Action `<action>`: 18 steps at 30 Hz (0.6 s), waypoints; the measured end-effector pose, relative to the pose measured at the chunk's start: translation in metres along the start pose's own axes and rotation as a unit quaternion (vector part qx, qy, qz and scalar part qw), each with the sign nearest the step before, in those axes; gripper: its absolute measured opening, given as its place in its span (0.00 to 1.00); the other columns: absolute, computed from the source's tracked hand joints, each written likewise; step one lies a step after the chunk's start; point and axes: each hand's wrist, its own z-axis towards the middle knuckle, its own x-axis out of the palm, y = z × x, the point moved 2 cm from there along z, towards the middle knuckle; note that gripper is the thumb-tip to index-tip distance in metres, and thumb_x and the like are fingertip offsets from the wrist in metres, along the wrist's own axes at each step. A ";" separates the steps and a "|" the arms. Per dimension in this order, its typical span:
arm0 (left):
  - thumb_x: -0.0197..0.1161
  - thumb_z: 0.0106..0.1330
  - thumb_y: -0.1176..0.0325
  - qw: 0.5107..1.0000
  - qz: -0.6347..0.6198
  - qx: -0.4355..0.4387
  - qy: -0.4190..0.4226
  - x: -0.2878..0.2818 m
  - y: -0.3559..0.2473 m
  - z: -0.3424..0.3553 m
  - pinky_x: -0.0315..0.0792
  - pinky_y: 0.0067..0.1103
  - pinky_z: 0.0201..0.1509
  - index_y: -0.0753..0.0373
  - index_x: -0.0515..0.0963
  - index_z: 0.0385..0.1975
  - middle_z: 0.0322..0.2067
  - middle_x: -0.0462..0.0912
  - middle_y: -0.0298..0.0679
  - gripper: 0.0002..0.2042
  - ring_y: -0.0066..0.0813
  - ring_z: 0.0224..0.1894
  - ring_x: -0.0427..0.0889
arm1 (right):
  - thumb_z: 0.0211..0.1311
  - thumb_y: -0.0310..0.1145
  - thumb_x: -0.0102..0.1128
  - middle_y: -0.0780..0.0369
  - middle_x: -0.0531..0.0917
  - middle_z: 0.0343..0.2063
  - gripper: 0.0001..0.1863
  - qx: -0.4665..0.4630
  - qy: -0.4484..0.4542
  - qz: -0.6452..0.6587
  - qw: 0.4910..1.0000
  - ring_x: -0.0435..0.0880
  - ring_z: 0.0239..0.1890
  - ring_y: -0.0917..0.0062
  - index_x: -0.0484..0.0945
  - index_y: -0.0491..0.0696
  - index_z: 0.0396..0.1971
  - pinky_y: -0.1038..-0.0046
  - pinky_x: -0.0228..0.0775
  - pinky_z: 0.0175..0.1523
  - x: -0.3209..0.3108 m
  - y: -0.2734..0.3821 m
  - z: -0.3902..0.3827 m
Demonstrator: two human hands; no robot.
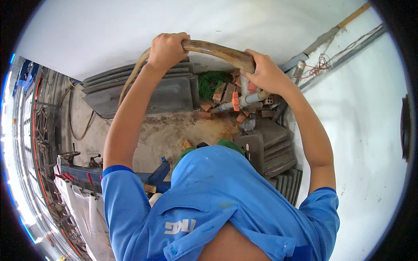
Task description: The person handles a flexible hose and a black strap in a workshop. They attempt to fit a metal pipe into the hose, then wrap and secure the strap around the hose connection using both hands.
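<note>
A thick brownish hose point(220, 51) arches across the upper middle, raised in front of the white wall. My left hand point(167, 50) is closed around it; beyond that hand the hose thins in view and curves downward behind my left forearm. At its thick right-hand end, my right hand point(266, 73) grips the hose, with the fingers partly hidden. Below my right hand lies a grey plastic pipe point(252, 100) with an orange valve handle point(235, 101).
Dark flat slabs point(167, 93) lean against the wall, beside green netting point(211, 82) and broken bricks point(227, 93). More slabs point(274, 145) are stacked at right. Blue metal equipment point(159, 174) with a handwheel point(69, 154) stands at left. Red wires point(320, 65) hang along the right wall.
</note>
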 end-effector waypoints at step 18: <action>0.73 0.56 0.60 0.963 -0.219 -0.119 0.100 0.069 -0.040 -0.068 0.81 0.38 0.41 0.59 0.86 0.38 0.26 0.87 0.46 0.14 0.50 0.33 0.86 | 0.63 0.35 0.71 0.53 0.81 0.53 0.28 -0.238 -0.246 -0.078 0.936 0.80 0.55 0.59 0.76 0.42 0.61 0.61 0.72 0.61 0.028 -0.021 -0.059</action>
